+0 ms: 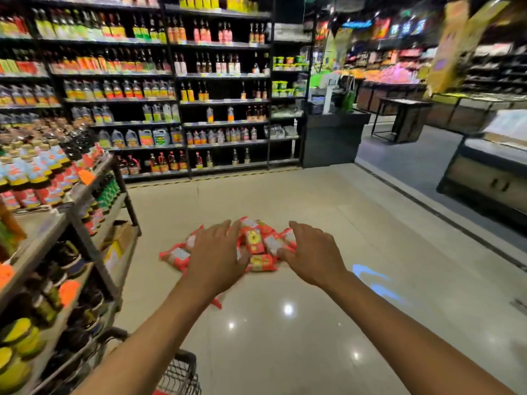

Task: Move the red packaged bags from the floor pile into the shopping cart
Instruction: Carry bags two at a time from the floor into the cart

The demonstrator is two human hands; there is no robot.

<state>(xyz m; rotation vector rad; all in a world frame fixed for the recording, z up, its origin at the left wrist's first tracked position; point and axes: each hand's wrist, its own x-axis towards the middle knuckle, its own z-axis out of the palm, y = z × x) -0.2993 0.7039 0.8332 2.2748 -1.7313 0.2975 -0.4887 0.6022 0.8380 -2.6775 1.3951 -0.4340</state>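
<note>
Bags point(258, 246) are heaped under and between the fingers point(222, 232); left hand point(215, 259) and right hand point(313, 256) are spread wide, nothing gripped, likely for scooping; cart point(181, 374) is kept behind them.

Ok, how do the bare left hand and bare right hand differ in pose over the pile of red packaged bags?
The bare left hand lies flatter, fingers straight and spread, over the left half of the pile of red packaged bags; the bare right hand has fingers bent slightly downward at its right edge. The left hand hides more of the pile than the right hand. Both are open, palms down, gripping nothing.
</note>
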